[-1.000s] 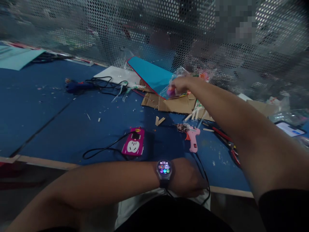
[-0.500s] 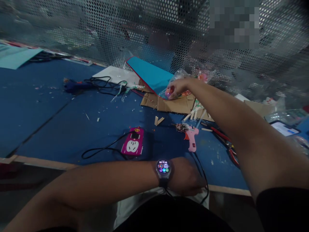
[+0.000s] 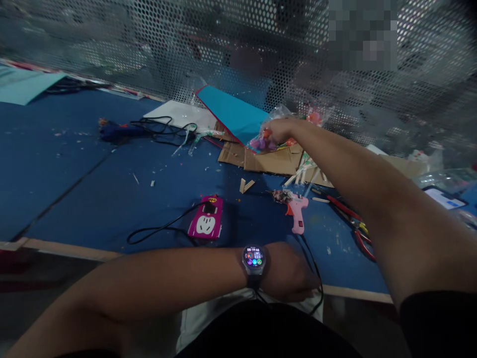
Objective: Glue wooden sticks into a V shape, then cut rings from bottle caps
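Note:
My right hand (image 3: 280, 130) reaches across to the back of the table. Its closed fingertips are on a small orange piece (image 3: 267, 134) whose kind I cannot make out. Small purple pieces (image 3: 264, 144) lie just under the fingers, by a clear plastic bag (image 3: 282, 111). The hand is above a piece of brown cardboard (image 3: 269, 162), beside a blue panel with a red edge (image 3: 234, 112). My left hand (image 3: 288, 272), with a watch (image 3: 254, 256) on its wrist, rests curled at the table's front edge; its fingertips are dim and partly hidden.
A pink glue gun (image 3: 297, 211) lies in front, its cord passing my left hand. Nearby are a magenta power strip (image 3: 205, 219), short wooden sticks (image 3: 246, 186), red-handled pliers (image 3: 361, 238) and a phone (image 3: 445, 198). A blue glue gun-like tool (image 3: 115, 131) lies left. Perforated metal mesh (image 3: 167, 44) stands behind.
My right hand has shifted slightly, and the orange piece now shows at its fingertips with more purple pieces visible below. My left hand stays where it was.

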{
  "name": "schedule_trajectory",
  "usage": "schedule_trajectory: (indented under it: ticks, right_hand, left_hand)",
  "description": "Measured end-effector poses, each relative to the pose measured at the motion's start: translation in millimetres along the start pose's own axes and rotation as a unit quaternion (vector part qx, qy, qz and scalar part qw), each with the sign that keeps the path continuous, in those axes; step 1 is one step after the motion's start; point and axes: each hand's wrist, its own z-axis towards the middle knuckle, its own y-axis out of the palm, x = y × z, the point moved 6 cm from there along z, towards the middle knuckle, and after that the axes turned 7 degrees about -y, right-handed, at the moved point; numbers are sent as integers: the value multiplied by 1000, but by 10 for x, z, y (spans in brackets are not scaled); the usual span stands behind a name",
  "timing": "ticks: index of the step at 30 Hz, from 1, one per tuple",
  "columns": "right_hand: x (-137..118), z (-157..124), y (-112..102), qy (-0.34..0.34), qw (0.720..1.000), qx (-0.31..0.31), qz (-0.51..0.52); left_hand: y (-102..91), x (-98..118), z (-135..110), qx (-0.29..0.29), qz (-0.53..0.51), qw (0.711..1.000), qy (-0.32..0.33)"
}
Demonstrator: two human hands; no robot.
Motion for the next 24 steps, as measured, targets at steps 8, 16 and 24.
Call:
schedule_trajectory:
  ticks: [8,16,24]
  right_hand:
    - [-28,-195,-146,-11,995,-99,-11]
    - [-7,-181,-272,16,994,-5,-105]
    - [-84,-163,-130,20,984,-94,-149]
  left_hand:
    - [13,-8,0,-3,-1,1000,0]
    - [-15,-3,7,-9,2,1000,-1]
    - [-8,-7,5,-13,0,1000,-6]
